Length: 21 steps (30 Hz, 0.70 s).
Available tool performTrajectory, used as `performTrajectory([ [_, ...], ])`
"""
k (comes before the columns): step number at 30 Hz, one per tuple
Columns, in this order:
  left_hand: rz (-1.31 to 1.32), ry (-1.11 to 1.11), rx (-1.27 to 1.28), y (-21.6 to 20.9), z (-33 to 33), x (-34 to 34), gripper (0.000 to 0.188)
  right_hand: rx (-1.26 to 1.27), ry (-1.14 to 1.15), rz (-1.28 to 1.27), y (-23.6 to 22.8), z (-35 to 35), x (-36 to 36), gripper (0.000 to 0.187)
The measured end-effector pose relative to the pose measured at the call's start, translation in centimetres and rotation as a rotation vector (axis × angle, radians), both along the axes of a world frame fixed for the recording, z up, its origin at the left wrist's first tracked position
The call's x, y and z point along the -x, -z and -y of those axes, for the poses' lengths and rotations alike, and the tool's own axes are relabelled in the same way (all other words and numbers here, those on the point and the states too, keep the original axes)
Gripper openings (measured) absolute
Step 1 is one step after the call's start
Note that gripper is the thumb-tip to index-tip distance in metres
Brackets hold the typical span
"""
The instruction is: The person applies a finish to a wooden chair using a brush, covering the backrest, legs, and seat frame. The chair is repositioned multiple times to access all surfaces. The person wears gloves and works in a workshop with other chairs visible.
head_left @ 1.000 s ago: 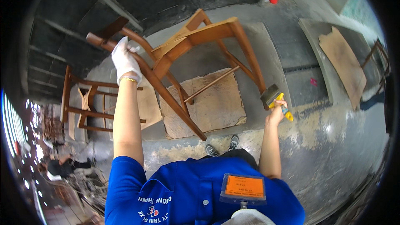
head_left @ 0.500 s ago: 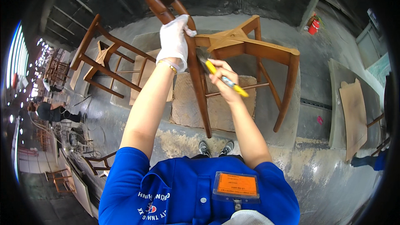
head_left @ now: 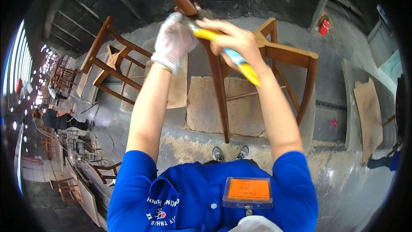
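Note:
A brown wooden chair frame (head_left: 218, 90) without a seat stands tilted in front of me. My left hand (head_left: 174, 43), in a white glove, is closed around its upper back post, just below the rounded top end (head_left: 185, 3). My bare right hand (head_left: 236, 43) grips a yellow-handled paintbrush (head_left: 249, 75) with a blue and white band on the handle. The brush's head is against the post close to my gloved fingers, partly hidden and blurred by motion. The chair's seat rails and far leg (head_left: 307, 86) extend to the right, behind my right forearm.
Under the chair lies a sheet of worn cardboard (head_left: 206, 111). A second seatless chair (head_left: 115, 75) stands at left. A cardboard-topped board (head_left: 368, 116) and a red fire extinguisher (head_left: 324, 27) are at right. A person (head_left: 58, 119) in dark clothes works far left.
My right hand has moved up with the paintbrush, from the middle of the post to near its top, beside my gloved hand. The whole scene has shifted slightly to the right.

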<state>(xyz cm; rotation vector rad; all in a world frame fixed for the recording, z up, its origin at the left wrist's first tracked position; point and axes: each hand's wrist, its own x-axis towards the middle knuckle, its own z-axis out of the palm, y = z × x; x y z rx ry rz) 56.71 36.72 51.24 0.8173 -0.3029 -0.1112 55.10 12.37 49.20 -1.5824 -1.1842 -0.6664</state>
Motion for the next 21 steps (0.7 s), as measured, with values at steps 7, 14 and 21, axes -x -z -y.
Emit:
performTrajectory([
  [7,0.132,0.082,-0.207,-0.3,-0.2,-2.1,0.059,0.303,0.259,0.307,9.4,-2.3,2.5,0.007],
  [14,0.061,-0.332,-0.404,0.7,3.2,-6.1,0.023,0.671,0.169,-0.109,33.1,0.9,18.4,0.02],
  [21,0.069,-0.399,-0.338,0.5,4.5,-6.6,0.025,0.359,0.858,-1.699,42.9,-0.6,28.8,0.026],
])
